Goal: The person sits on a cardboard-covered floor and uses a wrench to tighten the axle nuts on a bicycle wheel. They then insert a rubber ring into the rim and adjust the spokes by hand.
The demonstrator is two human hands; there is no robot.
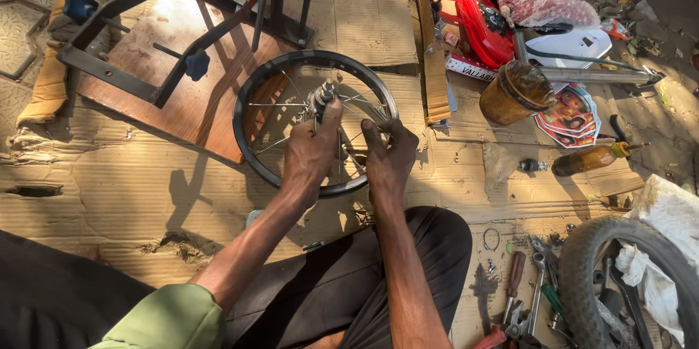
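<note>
A small black bicycle wheel rim [256, 90] with thin metal spokes stands tilted on the cardboard in front of me. My left hand [309, 152] grips the metal hub [320, 96] at its centre, thumb raised along it. My right hand [389, 158] is closed around the spokes just right of the hub, fingers curled over them. Both forearms reach forward over my dark trousers.
A wooden board with a black metal frame [167, 65] lies at the back left. A rusty tin [515, 92], an oil bottle [591, 158] and red parts [484, 25] sit to the right. Loose tools [528, 298] and a tyre [582, 262] lie at the lower right.
</note>
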